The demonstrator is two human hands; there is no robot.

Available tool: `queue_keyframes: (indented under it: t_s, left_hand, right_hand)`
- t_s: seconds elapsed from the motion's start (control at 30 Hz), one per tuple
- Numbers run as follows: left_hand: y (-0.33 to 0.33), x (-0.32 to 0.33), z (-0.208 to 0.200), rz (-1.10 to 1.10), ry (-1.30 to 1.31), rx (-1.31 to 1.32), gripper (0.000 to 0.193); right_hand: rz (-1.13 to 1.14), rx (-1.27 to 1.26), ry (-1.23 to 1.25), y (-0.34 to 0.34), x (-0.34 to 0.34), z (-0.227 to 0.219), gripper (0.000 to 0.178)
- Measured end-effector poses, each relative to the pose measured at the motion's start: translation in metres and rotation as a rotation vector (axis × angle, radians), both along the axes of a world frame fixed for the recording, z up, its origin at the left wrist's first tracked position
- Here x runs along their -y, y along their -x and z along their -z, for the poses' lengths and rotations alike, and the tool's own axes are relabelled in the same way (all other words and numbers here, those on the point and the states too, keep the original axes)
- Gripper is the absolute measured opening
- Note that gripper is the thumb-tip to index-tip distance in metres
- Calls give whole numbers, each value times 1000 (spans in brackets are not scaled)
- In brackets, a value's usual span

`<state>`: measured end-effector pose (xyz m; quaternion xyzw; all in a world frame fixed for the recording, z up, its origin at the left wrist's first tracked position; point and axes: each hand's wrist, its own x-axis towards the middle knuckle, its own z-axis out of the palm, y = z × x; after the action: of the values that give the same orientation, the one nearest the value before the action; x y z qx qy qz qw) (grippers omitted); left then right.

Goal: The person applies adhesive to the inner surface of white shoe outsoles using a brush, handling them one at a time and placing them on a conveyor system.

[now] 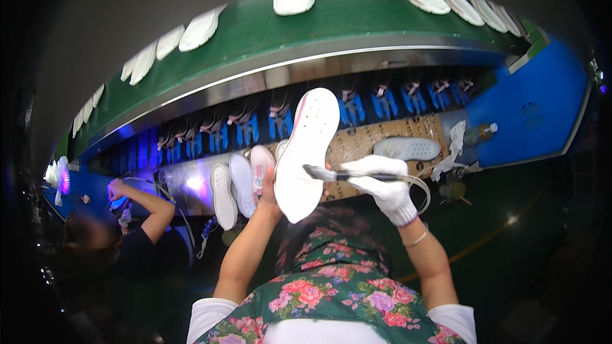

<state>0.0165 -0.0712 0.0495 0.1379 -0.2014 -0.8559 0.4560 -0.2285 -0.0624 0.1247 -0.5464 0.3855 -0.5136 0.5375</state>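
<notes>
A white shoe sole point(313, 129) with small holes in its forefoot and a pinkish edge is held up in front of me. My left hand point(270, 192), bare, grips it near the pointed lower end, with fingertips showing at the other side. In a white knitted glove, my right hand point(382, 181) closes round a brush point(331, 174). The brush's dark bristles touch the sole's inner face. A thin pale loop of cord or tube point(422, 189) curves beside the glove. To the left lie white soles point(223, 196) and a pink-and-white one point(262, 167).
Another perforated sole point(408, 149) lies on the cardboard-covered bench point(363, 139). A bottle point(482, 132) and crumpled white cloth point(456, 140) are at right. Beyond, blue holders point(246, 130) stand below a green conveyor point(255, 28) carrying soles. A co-worker's arm point(153, 207) is at left.
</notes>
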Motion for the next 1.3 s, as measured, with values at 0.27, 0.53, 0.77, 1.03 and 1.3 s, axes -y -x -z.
queue_keyframes:
  t_s: [0.27, 0.53, 0.77, 1.03, 1.3]
  left_hand:
    - [75, 154, -104, 116, 276, -276, 107]
    - [162, 190, -161, 189, 403, 244, 73]
    - [-70, 305, -122, -1111, 1227, 1913, 25]
    - [-160, 108, -131, -960, 857, 691, 40]
    - [-175, -4, -83, -1053, -16, 703, 35]
  right_hand:
    - [403, 334, -315, 48, -33, 32, 20]
    - [439, 135, -386, 41, -37, 101, 18]
    - [367, 289, -513, 4, -20, 115, 22]
    - [267, 424, -555, -20, -6, 104, 22]
    - [-45, 561, -369, -45, 11, 2, 21]
